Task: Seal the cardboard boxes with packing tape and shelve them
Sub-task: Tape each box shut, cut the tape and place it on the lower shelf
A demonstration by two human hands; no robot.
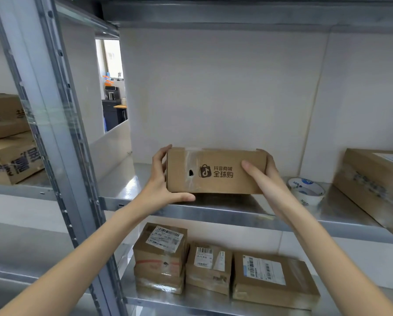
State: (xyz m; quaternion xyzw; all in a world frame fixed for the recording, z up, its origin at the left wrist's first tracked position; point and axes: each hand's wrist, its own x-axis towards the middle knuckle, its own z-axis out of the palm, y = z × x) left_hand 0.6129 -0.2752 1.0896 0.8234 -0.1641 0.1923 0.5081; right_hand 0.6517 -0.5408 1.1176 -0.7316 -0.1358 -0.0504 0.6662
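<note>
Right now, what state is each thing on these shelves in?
Printed box: taped shut, held at both ends over the shelf.
Left hand: grips the box's left end.
Right hand: grips its right end.
Tape roll: lying flat on the shelf.
Labelled boxes: closed, shelved below.

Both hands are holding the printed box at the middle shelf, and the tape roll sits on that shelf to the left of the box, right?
Not quite. The left hand and right hand do hold the printed box at the middle shelf, but the head view shows the tape roll on that shelf to the right of the box, not the left.
</note>
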